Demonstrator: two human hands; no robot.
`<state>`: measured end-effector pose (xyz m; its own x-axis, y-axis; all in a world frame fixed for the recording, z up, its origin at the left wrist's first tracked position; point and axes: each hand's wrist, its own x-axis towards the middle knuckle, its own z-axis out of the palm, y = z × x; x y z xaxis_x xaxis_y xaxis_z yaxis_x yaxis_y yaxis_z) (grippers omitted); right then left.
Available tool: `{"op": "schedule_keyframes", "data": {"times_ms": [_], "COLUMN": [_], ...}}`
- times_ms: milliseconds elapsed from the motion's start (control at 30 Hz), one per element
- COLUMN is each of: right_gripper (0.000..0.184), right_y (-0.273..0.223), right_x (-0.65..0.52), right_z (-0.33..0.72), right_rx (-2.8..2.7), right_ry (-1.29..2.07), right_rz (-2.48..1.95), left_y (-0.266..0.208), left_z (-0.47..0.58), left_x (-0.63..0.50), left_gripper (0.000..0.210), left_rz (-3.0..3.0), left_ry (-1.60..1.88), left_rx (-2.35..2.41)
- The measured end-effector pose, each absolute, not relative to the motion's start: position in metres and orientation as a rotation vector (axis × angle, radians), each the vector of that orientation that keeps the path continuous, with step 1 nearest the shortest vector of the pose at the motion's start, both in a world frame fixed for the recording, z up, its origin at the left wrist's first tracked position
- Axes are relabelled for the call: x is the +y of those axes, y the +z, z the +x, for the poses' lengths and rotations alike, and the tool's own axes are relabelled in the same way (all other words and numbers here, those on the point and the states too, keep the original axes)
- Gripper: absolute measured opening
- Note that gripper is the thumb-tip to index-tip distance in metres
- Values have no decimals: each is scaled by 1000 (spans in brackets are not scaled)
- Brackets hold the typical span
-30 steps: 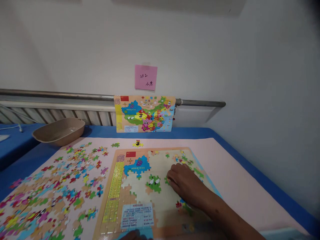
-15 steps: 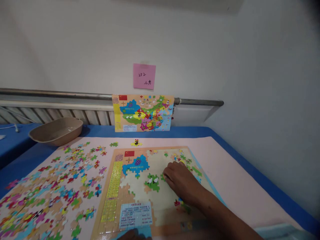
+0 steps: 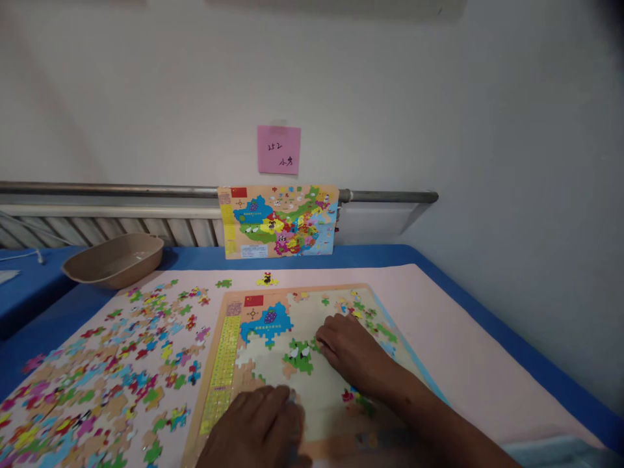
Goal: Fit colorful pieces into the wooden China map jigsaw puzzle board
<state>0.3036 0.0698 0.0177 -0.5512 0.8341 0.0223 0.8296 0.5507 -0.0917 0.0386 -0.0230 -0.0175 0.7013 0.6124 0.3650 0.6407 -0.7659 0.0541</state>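
A wooden map puzzle board (image 3: 229, 354) lies on a pink mat (image 3: 439, 338). A blue patch (image 3: 266, 320) and a green patch with sheep (image 3: 298, 354) are fitted in it. My right hand (image 3: 353, 351) rests flat on the board, fingertips touching a small green piece next to the green patch. My left hand (image 3: 258, 426) lies palm down over the board's lower part, covering the printed label; whether it holds anything is hidden. Several loose coloured pieces (image 3: 121, 364) are spread on the mat to the left.
A finished map picture (image 3: 277, 221) leans against the wall under a pink sticky note (image 3: 278, 149). A tan oval bowl (image 3: 114, 259) sits at the back left on the blue table (image 3: 370, 255). A metal pipe (image 3: 146, 190) runs along the wall. The wall is close on the right.
My left hand has come up from the bottom edge onto the board's lower part. My right hand has slid slightly left toward the green patch.
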Motion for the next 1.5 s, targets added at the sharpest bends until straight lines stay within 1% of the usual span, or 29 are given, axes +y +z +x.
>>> {"op": "schedule_keyframes", "data": {"times_ms": [67, 200, 333, 567, 733, 900, 1100, 1267, 1400, 1500], "right_gripper": [16, 12, 12, 14, 18, 20, 15, 9, 9, 11], "right_y": [17, 17, 19, 17, 21, 21, 14, 1, -2, 3], "right_x": [70, 69, 67, 70, 70, 69, 70, 73, 73, 72], "right_z": [304, 304, 303, 303, 301, 299, 302, 306, 312, 319], "right_rx": [-2704, -2698, -2704, -2693, -2671, -2655, -2636, -2666, -2674, -2672], "right_ry": [111, 129, 158, 193, 232, 245, 220, 146, 109, 105], "right_rz": [-1450, -1446, -1450, -1461, -1469, -1477, -1491, -1452, -1443, -1463], "left_y": [-10, 1, 3, 10, 17, 19, 17, 19, 18, 16], "left_z": [47, 69, 78, 77, 76, 76, 75, 77, 77, 75], "left_x": [-9, 8, 10, 12, 12, 12, 12, 12, 13, 13], "left_gripper": [49, 57, 62, 53, 33, 27, 37, 34, 42, 41], "left_rz": [-2908, -3041, -3111, -3149, -3167, -3160, -3171, -3160, -3161, -3164], "left_ry": [-462, -313, -241, -280, -325, -329, -363, -329, -320, -341], "left_rx": [-1172, -1501, -1605, -1583, -1590, -1579, -1594, -1609, -1608, -1608]}}
